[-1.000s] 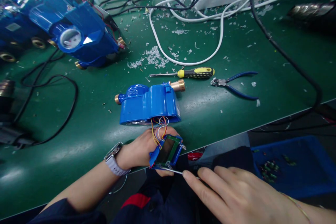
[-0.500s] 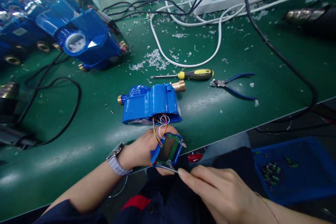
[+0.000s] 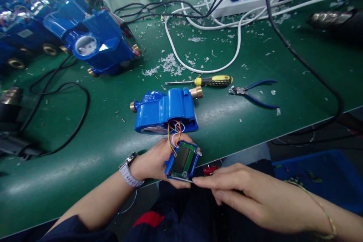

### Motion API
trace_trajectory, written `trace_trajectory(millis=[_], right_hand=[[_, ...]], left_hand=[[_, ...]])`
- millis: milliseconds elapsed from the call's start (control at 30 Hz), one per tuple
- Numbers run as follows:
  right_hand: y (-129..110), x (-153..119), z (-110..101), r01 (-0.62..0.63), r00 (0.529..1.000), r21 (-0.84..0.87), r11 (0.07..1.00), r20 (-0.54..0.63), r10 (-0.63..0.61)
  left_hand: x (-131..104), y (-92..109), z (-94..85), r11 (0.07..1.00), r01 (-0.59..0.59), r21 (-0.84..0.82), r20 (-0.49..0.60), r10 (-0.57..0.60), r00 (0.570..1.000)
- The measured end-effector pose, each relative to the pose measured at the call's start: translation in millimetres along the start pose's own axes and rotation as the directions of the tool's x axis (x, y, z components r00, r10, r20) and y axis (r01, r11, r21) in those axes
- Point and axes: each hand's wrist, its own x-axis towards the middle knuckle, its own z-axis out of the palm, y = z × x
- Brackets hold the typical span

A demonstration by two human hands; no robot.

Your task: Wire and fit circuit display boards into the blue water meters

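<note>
My left hand [image 3: 154,160] is closed round a small blue display module [image 3: 181,162], its green circuit board and grey screen facing up. Thin coloured wires [image 3: 173,136] run from this module into the open side of a blue water meter [image 3: 167,109] with brass ends, lying on the table. A thin metal tool [image 3: 183,180] lies along the module's lower edge. My right hand [image 3: 241,193] grips that tool, index finger stretched along it; the rest of the tool is hidden by the hand.
Beyond the meter lie a yellow-black screwdriver [image 3: 214,80] and blue-handled cutters [image 3: 255,93]. White scraps [image 3: 170,64], cables and a power strip [image 3: 227,3] are further back. More blue meters [image 3: 96,41] stand at left. A blue tray [image 3: 326,177] sits below the table edge at right.
My right hand has turned flatter and risen slightly, its index finger now lying along the tool near the module's lower corner. The module stays in my left hand.
</note>
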Motion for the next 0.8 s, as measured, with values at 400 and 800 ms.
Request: trace_trajectory(millis=[400,800], right_hand=[[-4,-21,36,-0.029,0.976,-0.543,0.839,-0.196,-0.093],[-5,-14,41,-0.003,0.990,-0.577,0.816,-0.115,-0.078]], left_hand=[[0,0,4.9,0.995,0.059,0.077,-0.110,-0.050,0.993],[-3,-3,5.7,0.993,0.053,0.101,-0.094,-0.044,0.995]])
